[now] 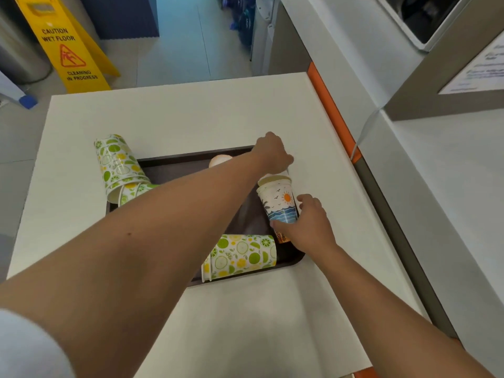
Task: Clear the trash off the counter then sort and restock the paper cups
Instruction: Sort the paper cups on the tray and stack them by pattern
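Two hands (272,151) (306,225) at seaside-print cup stack (281,200), 3 o'clock on brown tray (174,166): right fingers wrapped round lower wall, left curled at rim, grip unclear. Likely light, thin, crushable paper; best held mid-wall. Lime-print stacks (117,165) (241,255) toppled at 9 and 6 o'clock, left forearm crossing tray.

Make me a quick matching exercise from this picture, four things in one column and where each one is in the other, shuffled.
1. beach-print cups
2. lime-print stack
3. wet floor sign
4. left hand

A. on the floor beyond the counter
B. lying at the tray's near edge
C. at the tray's far right corner
D. held upright by the right hand

Pairs: 1-D, 2-B, 3-A, 4-C
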